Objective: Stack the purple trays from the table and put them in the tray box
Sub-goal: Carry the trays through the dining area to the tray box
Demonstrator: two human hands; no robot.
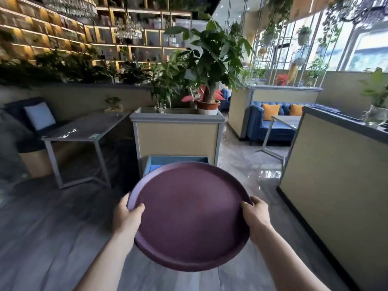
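The left hand [128, 217] and right hand [255, 215] each clasp opposite rims of the round purple plastic tray [189, 215], carried at waist height. Keeping it level helps. Just beyond, the open blue tray box [177, 161] waits on the floor against a beige planter [178, 133].

Head-worn view, forward and downward

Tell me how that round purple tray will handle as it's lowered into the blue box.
The purple tray looks rigid, showing no sag between the left hand and right hand. Its smooth rim may be slippery. Being wide and held only at its edges, it could tilt.
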